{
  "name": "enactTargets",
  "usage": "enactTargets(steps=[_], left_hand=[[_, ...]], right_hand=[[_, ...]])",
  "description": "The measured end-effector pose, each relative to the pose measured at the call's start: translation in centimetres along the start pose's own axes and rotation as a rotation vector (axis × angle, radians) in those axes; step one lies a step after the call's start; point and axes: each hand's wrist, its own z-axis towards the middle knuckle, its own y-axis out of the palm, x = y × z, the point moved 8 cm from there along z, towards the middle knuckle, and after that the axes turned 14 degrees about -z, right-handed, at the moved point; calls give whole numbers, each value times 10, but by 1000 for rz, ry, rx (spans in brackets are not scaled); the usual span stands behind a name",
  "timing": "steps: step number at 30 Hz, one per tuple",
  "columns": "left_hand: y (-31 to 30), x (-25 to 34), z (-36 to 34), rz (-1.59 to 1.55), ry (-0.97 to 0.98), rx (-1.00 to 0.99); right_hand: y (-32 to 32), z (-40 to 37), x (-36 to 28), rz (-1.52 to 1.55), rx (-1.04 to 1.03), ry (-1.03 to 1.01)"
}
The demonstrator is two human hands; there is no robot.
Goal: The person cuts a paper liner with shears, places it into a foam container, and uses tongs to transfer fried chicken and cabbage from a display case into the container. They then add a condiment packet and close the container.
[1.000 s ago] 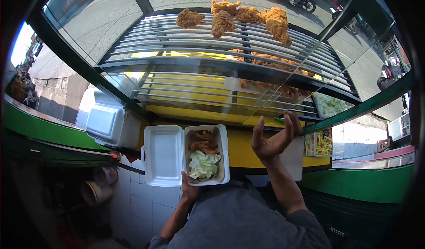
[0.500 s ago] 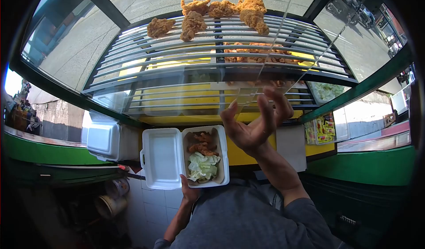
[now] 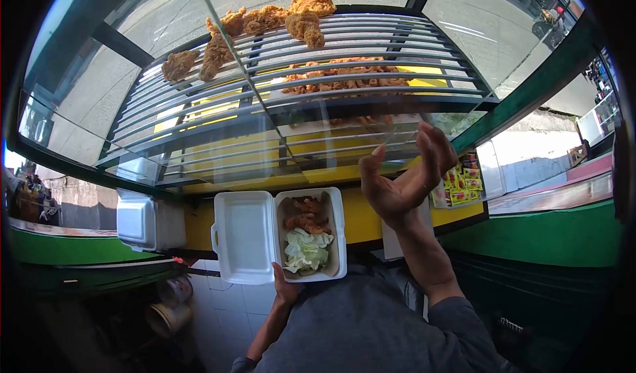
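Foam box (image 3: pixel 343 237): the landmark, at the near edge of the yellow surface (image 3: pixel 362 218); whether it rests there or is wholly carried, I cannot tell.
Lid (image 3: pixel 244 237): laid back flat on the box's left, seemingly so the filling is uncovered.
Filling: brown fried pieces (image 3: pixel 306 220) in the box's far half, pale green leaves (image 3: pixel 307 248) in its near half, likely grouped so neither covers the other.
Left hand (image 3: pixel 285 288): at the box's near edge, thumb up against the side, grip pinching it; fingers hidden, probably underneath to support it level.
Left arm: comes in low from the near side, leaving the box's top unobstructed.
Right hand (image 3: pixel 401 191): beyond and right of the box, raised, palm turned up, fingers curled and spread, nothing visible in the grip.
Right arm: bent, forearm rising away from the body.
Sachets (image 3: pixel 466 182): right of the box, past the right hand.
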Motion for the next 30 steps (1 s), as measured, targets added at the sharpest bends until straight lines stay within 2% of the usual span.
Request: enactTargets(steps=[6,10,11,12,14,16,18,19,20,22,25,30], left_hand=[[19,-23,2,38,-57,-30],[29,-34,3,34,-57,-39],[31,-36,3,41,-43,-35],[29,-39,2,39,-38,-25],[19,-47,3,35,-24,-4],[13,-52,2,10,-22,3],[13,-55,0,-16,-18,-3],[14,-55,0,-29,-17,-11],[16,-55,1,-42,-15,-19],[13,-58,-1,-51,-52,7],[18,-50,0,-25,-24,-3],[16,-39,-2,19,3,-2]], right_hand=[[-22,-5,57,-62,13,-2],[-51,-4,87,-26,-74,-44],[-64,-6,99,-97,-85,-50],[-74,-9,119,-21,-8,-14],[-88,-19,159,-45,-23,76],[-89,-35,206,-155,-134,232],[-66,-59,249,-122,-545,634],[-54,-83,268,-143,-756,743],[-45,-109,280,-116,-899,788],[-31,-154,285,-264,-1286,568],[-29,-166,271,-382,-1400,465],[-24,-170,275,-406,-1427,531]])
